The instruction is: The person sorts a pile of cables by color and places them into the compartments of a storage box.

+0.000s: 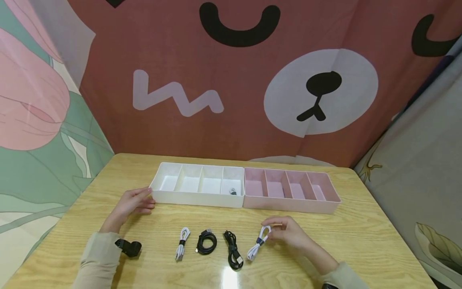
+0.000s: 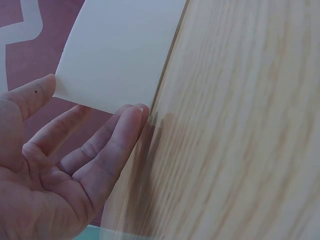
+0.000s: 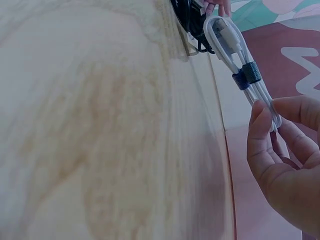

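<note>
My right hand [image 1: 288,233] pinches one end of a bundled white charging cable [image 1: 257,245], bound with a dark strap [image 3: 246,76]. The far end of the bundle points toward the other cables. My left hand [image 1: 132,202] is at the left end of the white divided box [image 1: 196,198], its fingertips right at the end wall and front corner. In the left wrist view, those fingers are loosely bent, with nothing gripped between them. Between my hands lie a black bundled cable [image 1: 232,248], a coiled black cable [image 1: 206,243] and another white cable [image 1: 182,243].
A pink divided box [image 1: 292,205] stands end to end with the white one. In the white box's rightmost compartment lies a small grey-and-white item [image 1: 232,191]. Patterned curtains [image 1: 238,132] surround the wooden table [image 1: 151,261] at the back and sides.
</note>
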`<move>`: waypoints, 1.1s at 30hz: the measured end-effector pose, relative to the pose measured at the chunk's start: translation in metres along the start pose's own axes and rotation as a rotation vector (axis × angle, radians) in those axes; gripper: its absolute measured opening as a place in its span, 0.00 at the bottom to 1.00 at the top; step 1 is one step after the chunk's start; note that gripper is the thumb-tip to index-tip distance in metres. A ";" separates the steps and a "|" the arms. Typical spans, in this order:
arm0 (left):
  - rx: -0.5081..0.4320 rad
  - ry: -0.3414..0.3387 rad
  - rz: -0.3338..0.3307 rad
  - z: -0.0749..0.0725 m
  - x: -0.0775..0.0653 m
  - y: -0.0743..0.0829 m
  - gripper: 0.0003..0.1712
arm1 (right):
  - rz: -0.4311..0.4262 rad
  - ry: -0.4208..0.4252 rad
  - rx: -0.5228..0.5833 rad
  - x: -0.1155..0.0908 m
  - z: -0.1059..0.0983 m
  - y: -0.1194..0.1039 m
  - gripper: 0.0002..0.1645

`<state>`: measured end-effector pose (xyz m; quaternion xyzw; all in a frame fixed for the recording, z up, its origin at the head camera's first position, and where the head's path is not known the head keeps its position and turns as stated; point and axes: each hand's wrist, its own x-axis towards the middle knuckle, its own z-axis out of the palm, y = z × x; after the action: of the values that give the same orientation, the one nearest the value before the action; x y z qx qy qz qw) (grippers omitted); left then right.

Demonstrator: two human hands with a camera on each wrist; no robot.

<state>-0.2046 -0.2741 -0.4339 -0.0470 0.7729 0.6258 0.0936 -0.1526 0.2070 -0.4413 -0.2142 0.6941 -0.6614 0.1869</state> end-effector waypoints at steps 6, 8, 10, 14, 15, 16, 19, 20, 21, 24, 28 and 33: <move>0.006 0.003 -0.001 0.000 0.000 0.001 0.43 | 0.003 0.030 -0.053 0.001 0.000 -0.008 0.21; 0.008 0.003 0.000 0.000 0.000 0.001 0.42 | 0.009 0.044 -0.062 0.002 0.000 -0.010 0.21; 0.009 0.001 0.003 0.000 0.000 0.001 0.42 | 0.009 0.052 -0.055 0.004 0.001 -0.011 0.22; 0.007 0.001 0.002 0.000 0.001 -0.001 0.42 | 0.001 0.069 -0.046 0.006 0.001 -0.013 0.23; 0.007 0.002 0.001 0.000 0.001 -0.001 0.42 | -0.002 0.072 -0.048 0.007 0.001 -0.014 0.23; 0.008 0.004 -0.002 0.000 0.001 -0.001 0.42 | 0.000 0.076 -0.053 0.007 0.001 -0.014 0.23; 0.007 0.011 -0.012 0.000 0.001 -0.001 0.42 | -0.004 0.082 -0.061 0.008 -0.001 -0.017 0.23; 0.009 0.008 -0.010 0.000 0.001 0.000 0.42 | -0.006 0.085 -0.062 0.008 -0.002 -0.019 0.23; 0.008 0.010 -0.013 0.000 0.001 0.000 0.42 | -0.010 0.087 -0.061 0.009 -0.003 -0.020 0.23; 0.007 0.011 -0.016 0.000 0.002 0.000 0.43 | -0.021 0.096 -0.062 0.011 -0.005 -0.024 0.22; 0.009 0.011 -0.010 0.001 0.001 0.001 0.43 | -0.027 0.107 -0.078 0.014 -0.008 -0.029 0.22; 0.011 0.009 -0.005 0.001 0.000 0.001 0.43 | -0.009 0.123 -0.070 0.018 -0.009 -0.031 0.22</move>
<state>-0.2046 -0.2727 -0.4329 -0.0512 0.7767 0.6209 0.0922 -0.1708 0.2035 -0.4090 -0.1826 0.7261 -0.6493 0.1333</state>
